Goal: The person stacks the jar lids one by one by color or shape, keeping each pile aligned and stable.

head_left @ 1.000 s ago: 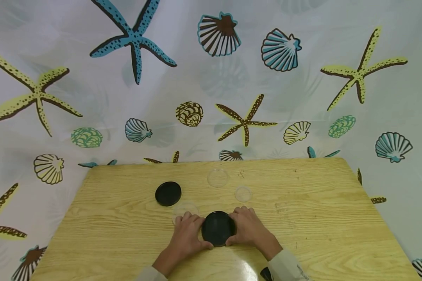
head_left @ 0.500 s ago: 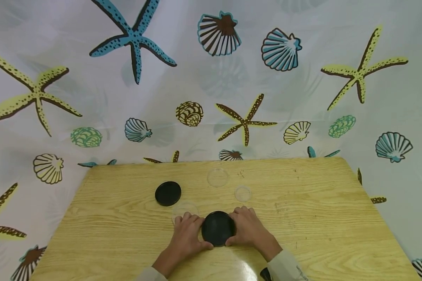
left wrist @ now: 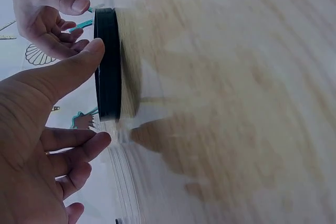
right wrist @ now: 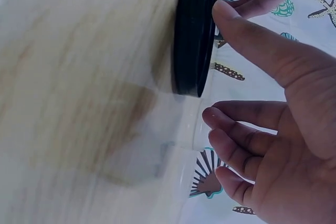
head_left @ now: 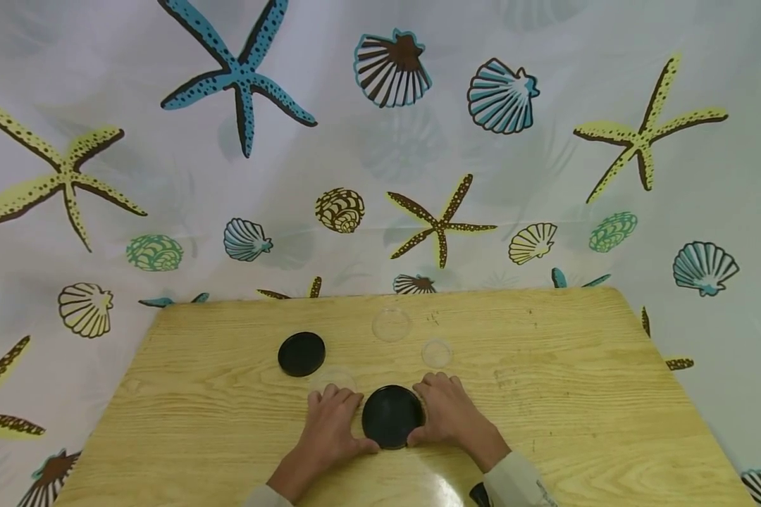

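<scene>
A round, shallow black dish (head_left: 392, 417) lies on the wooden table between both hands. My left hand (head_left: 332, 429) is at its left side, thumb and fingers spread and relaxed. In the head view a small gap shows between that hand and the dish. My right hand (head_left: 452, 412) is at the right side, its thumb close to the rim (right wrist: 211, 51). In the right wrist view the fingers are bent loosely, apart from the dish; whether the thumb touches is hard to tell. A second black dish (head_left: 301, 354) lies farther back on the left.
Clear round discs lie behind the hands: one at the back (head_left: 392, 325), a smaller one (head_left: 437, 353) at the right, and one (head_left: 332, 380) partly covered by the left hand. A patterned cloth (head_left: 380, 155) hangs around the table (head_left: 577, 394). A dark object (head_left: 480, 494) shows by the right sleeve.
My left hand has drawn slightly left, away from the black dish. The right hand has barely moved. The whole head view has shifted a little.
</scene>
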Demonstrator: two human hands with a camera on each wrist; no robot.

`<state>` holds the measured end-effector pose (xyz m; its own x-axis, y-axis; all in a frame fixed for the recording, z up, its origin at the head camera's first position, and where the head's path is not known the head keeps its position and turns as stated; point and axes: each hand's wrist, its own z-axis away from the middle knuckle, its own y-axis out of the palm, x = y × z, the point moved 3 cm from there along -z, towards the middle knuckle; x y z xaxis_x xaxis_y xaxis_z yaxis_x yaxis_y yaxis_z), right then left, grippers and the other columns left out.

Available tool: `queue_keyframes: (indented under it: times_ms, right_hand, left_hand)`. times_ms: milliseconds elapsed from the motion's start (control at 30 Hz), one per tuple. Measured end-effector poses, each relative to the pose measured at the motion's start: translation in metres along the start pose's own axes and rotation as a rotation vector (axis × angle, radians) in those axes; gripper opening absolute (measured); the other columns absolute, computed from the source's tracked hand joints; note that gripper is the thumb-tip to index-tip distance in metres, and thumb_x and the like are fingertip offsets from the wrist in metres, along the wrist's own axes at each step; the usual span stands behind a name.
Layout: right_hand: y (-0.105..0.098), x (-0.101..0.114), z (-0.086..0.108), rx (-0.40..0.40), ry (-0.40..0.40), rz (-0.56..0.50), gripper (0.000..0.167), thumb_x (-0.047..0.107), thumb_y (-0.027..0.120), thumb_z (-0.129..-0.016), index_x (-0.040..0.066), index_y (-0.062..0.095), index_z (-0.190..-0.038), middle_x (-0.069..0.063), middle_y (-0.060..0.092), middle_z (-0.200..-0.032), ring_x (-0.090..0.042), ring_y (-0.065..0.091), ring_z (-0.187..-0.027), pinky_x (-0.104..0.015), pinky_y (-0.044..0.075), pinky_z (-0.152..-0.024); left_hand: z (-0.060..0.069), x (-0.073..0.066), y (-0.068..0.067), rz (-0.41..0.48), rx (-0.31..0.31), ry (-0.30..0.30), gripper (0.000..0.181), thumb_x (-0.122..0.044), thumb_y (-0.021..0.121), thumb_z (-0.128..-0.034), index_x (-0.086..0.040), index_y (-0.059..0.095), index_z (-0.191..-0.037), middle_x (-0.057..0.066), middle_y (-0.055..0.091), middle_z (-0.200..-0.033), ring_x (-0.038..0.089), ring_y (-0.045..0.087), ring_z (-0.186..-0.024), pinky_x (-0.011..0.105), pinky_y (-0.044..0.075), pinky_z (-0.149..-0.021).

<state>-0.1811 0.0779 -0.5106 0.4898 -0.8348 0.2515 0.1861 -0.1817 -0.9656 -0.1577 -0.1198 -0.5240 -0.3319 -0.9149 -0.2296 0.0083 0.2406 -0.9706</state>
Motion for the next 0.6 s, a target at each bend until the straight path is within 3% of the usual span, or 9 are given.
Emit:
queue_keyframes:
  times_ms: [367,600]
  right_hand:
    - [-0.017,0.000,-0.011,0.002,0.028,0.010,0.082,0.057,0.078,-0.068,0.007,0.058,-0.128,-0.007,0.058,-0.122,-0.025,0.052,-0.108,-0.043,0.039,-0.094]
    - [-0.035,0.003,-0.025,-0.049,0.018,0.020,0.080,0.057,0.077,-0.069,0.006,0.058,-0.128,-0.008,0.058,-0.122,-0.028,0.052,-0.111,-0.046,0.038,-0.099]
  left_hand:
    - [-0.006,0.003,-0.015,0.085,-0.015,-0.029,0.080,-0.057,0.084,-0.0560,-0.008,0.064,-0.115,0.004,0.064,-0.110,0.020,0.046,-0.094,0.042,0.027,-0.078]
    - [-0.014,0.013,-0.032,0.048,-0.042,-0.026,0.078,-0.054,0.085,-0.0564,-0.007,0.065,-0.115,0.006,0.064,-0.111,0.023,0.047,-0.097,0.043,0.028,-0.077]
